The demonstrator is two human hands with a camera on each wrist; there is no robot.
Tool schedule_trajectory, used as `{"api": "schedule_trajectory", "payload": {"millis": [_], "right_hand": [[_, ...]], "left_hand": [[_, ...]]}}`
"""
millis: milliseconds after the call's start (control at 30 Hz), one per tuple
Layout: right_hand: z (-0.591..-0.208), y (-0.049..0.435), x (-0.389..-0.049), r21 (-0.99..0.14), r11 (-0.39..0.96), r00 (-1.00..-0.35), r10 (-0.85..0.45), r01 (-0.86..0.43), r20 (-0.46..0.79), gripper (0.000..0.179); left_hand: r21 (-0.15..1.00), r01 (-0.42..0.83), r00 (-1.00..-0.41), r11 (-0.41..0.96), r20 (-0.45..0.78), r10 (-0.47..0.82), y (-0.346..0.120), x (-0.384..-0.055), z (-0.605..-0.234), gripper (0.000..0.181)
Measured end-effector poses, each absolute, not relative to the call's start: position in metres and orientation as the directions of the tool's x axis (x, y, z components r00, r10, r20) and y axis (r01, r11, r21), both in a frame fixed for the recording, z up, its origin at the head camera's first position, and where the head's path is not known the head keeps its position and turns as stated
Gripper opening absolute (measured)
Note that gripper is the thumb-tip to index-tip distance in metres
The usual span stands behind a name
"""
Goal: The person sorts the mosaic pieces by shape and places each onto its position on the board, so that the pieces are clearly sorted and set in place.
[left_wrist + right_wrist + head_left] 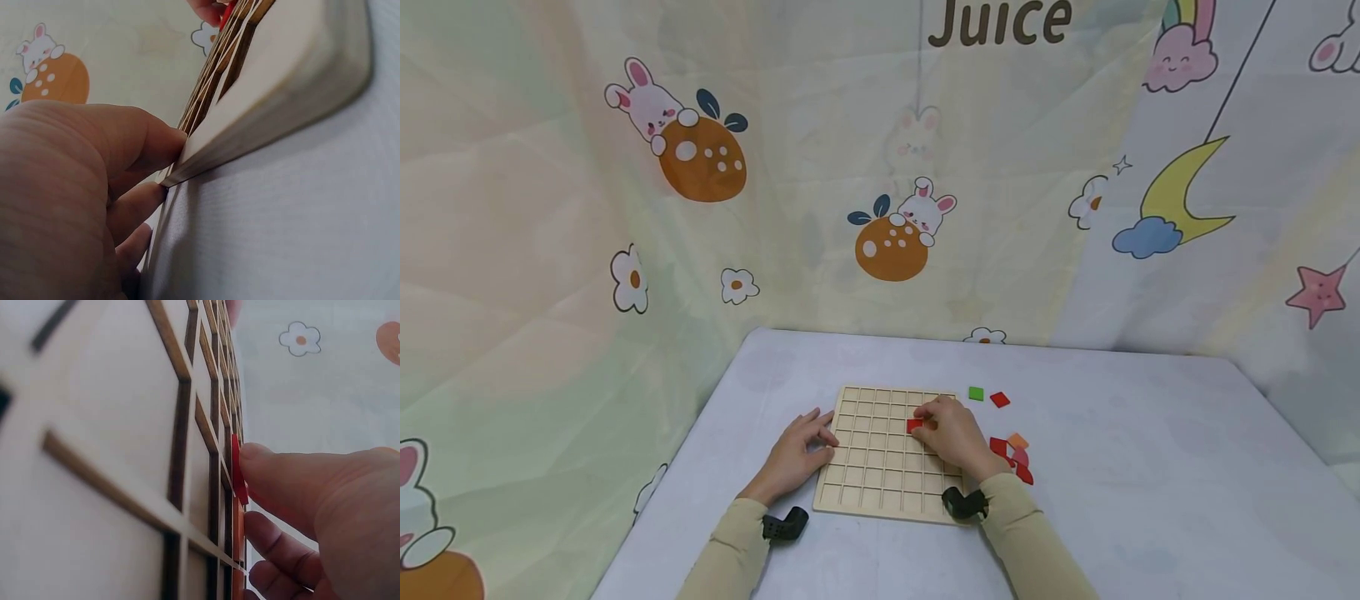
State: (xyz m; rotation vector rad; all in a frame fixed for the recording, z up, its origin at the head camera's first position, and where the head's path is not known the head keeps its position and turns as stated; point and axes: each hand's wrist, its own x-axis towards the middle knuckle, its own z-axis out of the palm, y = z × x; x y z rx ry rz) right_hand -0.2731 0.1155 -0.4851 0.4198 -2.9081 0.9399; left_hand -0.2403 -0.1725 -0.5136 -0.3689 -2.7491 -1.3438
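Observation:
A pale wooden grid board (868, 479) lies on the white table. My right hand (953, 433) is over its right part, thumb and fingers at a small red tile (913, 426). In the right wrist view this red tile (237, 465) stands tilted at a cell, the thumb tip against it. Beside it, orange-red tiles (239, 531) sit in cells near the fingertips. At the board's left edge, my left hand (796, 454) touches the rim with loosely extended fingers. The left wrist view shows the thumb (165, 140) and a finger against the wooden side.
Right of the board lies a group of loose pieces, among them a red one (997, 447) and an orange one (1018, 441). Behind them are a green square (976, 393) and a red tile (1000, 400). A printed cloth (797, 233) hangs behind the table (1150, 467).

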Motion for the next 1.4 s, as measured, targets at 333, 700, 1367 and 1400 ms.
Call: {"api": "schedule_trajectory", "payload": {"millis": [333,700,1367,1400], "right_hand": [[-0.486,0.115,-0.274,-0.554,0.783,-0.959,-0.239,-0.282,0.150,0.023],[-0.484,0.113,-0.275,-0.559,0.784,-0.963,-0.231,-0.271,0.142,0.026],[-0.468,0.158,-0.287,-0.627,0.759,-0.983,-0.112,-0.178,0.144,0.031],[-0.468,0.160,-0.288,-0.622,0.764,-0.984,-0.105,-0.172,0.142,0.032]], "left_hand": [[0.763,0.239,-0.970,0.601,0.160,0.183,-0.173,-0.241,-0.515,0.016],[0.767,0.232,-0.972,0.598,0.163,0.168,-0.173,-0.242,-0.516,0.016],[0.764,0.238,-0.971,0.600,0.163,0.177,-0.172,-0.241,-0.514,0.015],[0.762,0.239,-0.970,0.602,0.164,0.178,-0.172,-0.241,-0.514,0.015]]}}
